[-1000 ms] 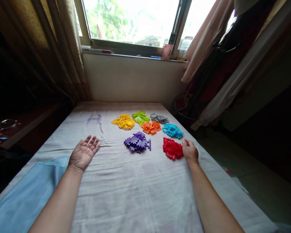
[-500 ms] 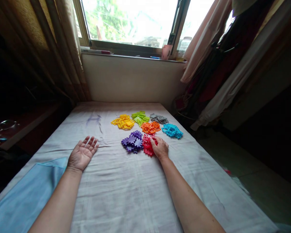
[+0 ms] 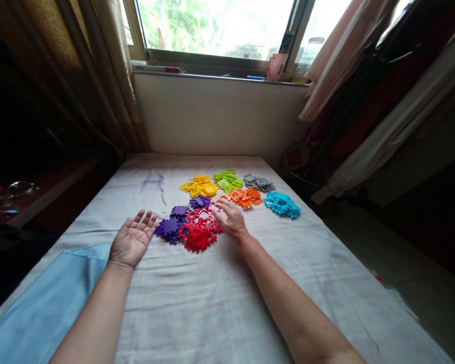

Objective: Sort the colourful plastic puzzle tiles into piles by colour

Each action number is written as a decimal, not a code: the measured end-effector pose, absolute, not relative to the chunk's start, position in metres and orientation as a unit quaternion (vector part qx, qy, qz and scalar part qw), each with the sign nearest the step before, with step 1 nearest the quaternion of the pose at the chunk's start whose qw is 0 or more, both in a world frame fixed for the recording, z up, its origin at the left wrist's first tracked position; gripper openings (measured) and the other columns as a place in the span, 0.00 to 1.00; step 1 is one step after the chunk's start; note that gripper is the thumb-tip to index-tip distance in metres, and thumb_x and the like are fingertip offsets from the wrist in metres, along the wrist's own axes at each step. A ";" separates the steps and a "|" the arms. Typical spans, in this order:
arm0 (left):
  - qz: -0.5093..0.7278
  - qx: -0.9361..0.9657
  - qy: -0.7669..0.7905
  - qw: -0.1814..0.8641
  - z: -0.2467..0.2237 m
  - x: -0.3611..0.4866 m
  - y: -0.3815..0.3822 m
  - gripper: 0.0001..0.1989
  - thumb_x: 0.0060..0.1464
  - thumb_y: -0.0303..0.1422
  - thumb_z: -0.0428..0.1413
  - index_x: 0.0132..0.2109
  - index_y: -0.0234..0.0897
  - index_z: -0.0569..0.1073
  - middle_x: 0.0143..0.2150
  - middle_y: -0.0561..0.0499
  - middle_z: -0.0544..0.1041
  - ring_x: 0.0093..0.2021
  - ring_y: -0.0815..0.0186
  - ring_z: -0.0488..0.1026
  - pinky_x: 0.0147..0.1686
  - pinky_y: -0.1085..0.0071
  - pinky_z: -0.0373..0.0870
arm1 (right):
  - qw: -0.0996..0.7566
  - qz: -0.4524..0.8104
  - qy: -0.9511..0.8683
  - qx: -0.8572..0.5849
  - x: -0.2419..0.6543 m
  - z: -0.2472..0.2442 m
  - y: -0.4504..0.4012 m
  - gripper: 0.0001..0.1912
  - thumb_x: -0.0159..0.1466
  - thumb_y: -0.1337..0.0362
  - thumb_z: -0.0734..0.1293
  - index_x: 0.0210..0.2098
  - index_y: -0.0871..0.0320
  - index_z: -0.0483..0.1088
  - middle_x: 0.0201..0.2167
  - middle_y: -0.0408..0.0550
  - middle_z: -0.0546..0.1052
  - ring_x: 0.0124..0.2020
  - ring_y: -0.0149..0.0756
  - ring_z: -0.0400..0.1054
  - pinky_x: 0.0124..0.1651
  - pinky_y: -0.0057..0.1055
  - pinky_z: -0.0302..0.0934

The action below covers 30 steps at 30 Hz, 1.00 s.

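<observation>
Across the cloth-covered surface, in the head view, the red pieces lie in a loose heap between the hands, against and partly among the purple pieces. Right hand is at the heap's right edge, palm down, fingers slightly spread; whether they touch a piece is unclear. Left hand rests palm up, fingers loosely apart, just beside the purple pieces. Orange pieces sit close beyond the right hand, with yellow pieces, green pieces and grey pieces behind, and blue pieces to the right. A light-blue cloth lies by the left forearm. Compared with half a second ago, the red heap has shifted left and the purple one has spread toward the left hand.
</observation>
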<state>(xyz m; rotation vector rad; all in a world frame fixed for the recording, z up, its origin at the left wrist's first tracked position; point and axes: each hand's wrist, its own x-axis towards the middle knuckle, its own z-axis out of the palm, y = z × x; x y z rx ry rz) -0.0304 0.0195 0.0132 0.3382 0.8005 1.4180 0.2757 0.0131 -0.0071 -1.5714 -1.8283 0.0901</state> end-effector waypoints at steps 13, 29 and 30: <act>0.640 0.107 0.398 0.649 0.022 -0.025 0.027 0.13 0.60 0.33 0.49 0.47 0.37 0.75 0.49 0.40 0.79 0.54 0.55 0.76 0.50 0.57 0.77 | 0.408 0.092 -0.386 -0.822 0.555 -0.031 0.047 0.23 0.63 0.52 0.62 0.42 0.62 0.80 0.44 0.60 0.81 0.50 0.50 0.73 0.56 0.43 0.63; 0.639 0.097 0.395 0.653 0.024 -0.026 0.026 0.14 0.61 0.33 0.47 0.46 0.37 0.76 0.47 0.42 0.80 0.53 0.56 0.76 0.47 0.59 0.79 | 0.349 0.198 -0.682 -0.611 0.388 -0.027 0.081 0.20 0.64 0.54 0.63 0.47 0.58 0.78 0.52 0.53 0.79 0.57 0.42 0.70 0.65 0.43 0.57; 0.639 0.097 0.393 0.654 0.024 -0.026 0.027 0.14 0.60 0.33 0.47 0.46 0.37 0.76 0.47 0.42 0.80 0.53 0.56 0.76 0.48 0.59 0.79 | 0.348 0.201 -0.693 -0.599 0.376 -0.027 0.079 0.20 0.64 0.54 0.63 0.48 0.58 0.78 0.53 0.53 0.78 0.58 0.42 0.69 0.65 0.43 0.56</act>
